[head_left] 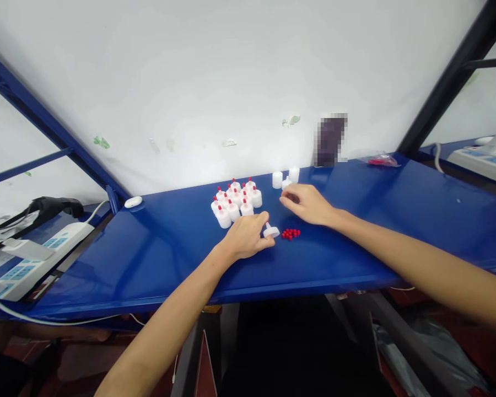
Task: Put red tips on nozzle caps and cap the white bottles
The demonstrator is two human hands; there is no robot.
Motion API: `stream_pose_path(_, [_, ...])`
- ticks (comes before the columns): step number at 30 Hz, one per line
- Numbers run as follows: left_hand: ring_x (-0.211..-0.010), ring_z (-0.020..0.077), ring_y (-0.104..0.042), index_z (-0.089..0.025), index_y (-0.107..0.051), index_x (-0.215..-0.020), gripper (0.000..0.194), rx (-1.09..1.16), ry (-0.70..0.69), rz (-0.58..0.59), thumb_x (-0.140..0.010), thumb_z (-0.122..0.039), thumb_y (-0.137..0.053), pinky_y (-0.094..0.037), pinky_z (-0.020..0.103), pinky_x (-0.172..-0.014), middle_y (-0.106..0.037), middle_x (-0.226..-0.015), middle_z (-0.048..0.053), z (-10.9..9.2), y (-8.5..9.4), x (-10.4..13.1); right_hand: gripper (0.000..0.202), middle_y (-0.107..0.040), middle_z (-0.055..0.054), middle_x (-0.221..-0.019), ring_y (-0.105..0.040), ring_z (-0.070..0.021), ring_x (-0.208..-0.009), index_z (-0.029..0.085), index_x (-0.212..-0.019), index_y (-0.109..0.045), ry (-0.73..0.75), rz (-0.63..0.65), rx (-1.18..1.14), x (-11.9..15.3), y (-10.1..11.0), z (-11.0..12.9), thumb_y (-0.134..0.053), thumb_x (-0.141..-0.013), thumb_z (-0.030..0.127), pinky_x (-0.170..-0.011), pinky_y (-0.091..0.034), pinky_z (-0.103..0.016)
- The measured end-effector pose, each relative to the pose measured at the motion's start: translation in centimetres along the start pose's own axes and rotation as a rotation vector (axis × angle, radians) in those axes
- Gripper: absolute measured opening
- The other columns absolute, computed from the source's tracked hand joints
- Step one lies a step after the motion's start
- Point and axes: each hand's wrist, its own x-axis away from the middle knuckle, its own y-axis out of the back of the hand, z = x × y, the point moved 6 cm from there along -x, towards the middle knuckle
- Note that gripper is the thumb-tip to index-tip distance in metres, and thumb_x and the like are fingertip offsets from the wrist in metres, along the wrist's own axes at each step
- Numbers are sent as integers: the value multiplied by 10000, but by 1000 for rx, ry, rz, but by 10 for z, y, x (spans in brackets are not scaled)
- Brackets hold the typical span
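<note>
My left hand (250,236) is closed around a white nozzle cap (271,231), a round disc with a thin pointed spout and no red tip. Just right of it lies a small pile of red tip caps (291,234). My right hand (308,204) hovers over the table with fingers curled and the thumb apart; nothing shows in it. Close beyond its fingertips are a white piece with a spout (286,183) and two plain white bottles (277,180). Several white bottles with red-tipped nozzles (233,212) stand grouped behind my left hand.
The blue table (169,264) runs along a white wall. A clear bag with red pieces (380,160) lies at the back right, near a blurred dark object (329,142). A white oval device (133,202) sits back left. Power strips (41,259) lie beyond the frame posts.
</note>
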Motion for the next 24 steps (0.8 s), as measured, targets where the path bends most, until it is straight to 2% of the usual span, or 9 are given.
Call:
stream_pose_path(2, [-710,238,-605,-205,-463,-888,125,-9,-2,17,-852,-321,-494,-404,327,-620,-637,-792,46,0,0,0,284,-616,-124,-1021,-594,-261,-898,166,-1019,-668,-54,-56,133,-4,2,-17,-503,-907,369,-799,-461,-381])
stream_pose_path(4, [-708,240,-608,-202,-465,-894,128,-19,-3,33,-858,-322,-494,-405,329,-621,-641,-795,49,1,-1,-1,387,-565,-173,-1181,-571,-328,-1059,160,-1191,-649,-90,-57,227,-7,0,-33,-513,-894,369,-894,-466,-447])
stream_pose_path(7, [-720,239,-618,-198,-478,-912,138,-24,-6,40,-870,-327,-498,-420,327,-628,-653,-820,53,2,-3,-1,498,-520,-190,-1323,-533,-373,-1161,183,-1354,-581,-96,2,280,-10,-6,-48,-488,-915,398,-953,-456,-508])
stream_pose_path(10, [-778,248,-642,-193,-504,-985,183,-42,19,-6,-884,-345,-511,-441,324,-636,-679,-912,71,3,-2,-1,551,-491,-179,-1432,-498,-394,-1224,189,-1429,-528,-93,62,296,-13,-13,-56,-457,-936,424,-1001,-431,-535])
stream_pose_path(12, [-803,253,-659,-192,-513,-1066,239,-63,70,-42,-898,-361,-520,-445,317,-624,-692,-974,82,5,-1,0,575,-487,-178,-1465,-481,-399,-1249,162,-1446,-509,-99,84,293,-15,-16,-59,-443,-942,432,-1021,-415,-541])
stream_pose_path(15, [-771,263,-674,-183,-522,-1108,335,-85,149,-50,-921,-462,-524,-444,312,-602,-699,-902,80,8,-2,1,585,-499,-179,-1469,-482,-393,-1252,132,-1440,-509,-105,80,274,-16,-17,-60,-432,-946,435,-1021,-414,-540])
stream_pose_path(19, [-757,283,-682,-174,-534,-1079,474,-95,197,-41,-888,-608,-547,-461,322,-612,-688,-816,73,11,0,3,520,-558,-158,-1409,-523,-373,-1209,165,-1393,-552,-41,-45,203,-15,-8,-51,-447,-942,401,-984,-438,-546])
stream_pose_path(24, [-773,263,-695,-183,-514,-1148,337,-111,209,-67,-934,-443,-534,-443,302,-609,-711,-872,63,12,2,4,417,-640,-147,-1293,-583,-336,-1158,161,-1287,-628,75,-196,71,-10,7,-29,-511,-916,311,-1002,-448,-528])
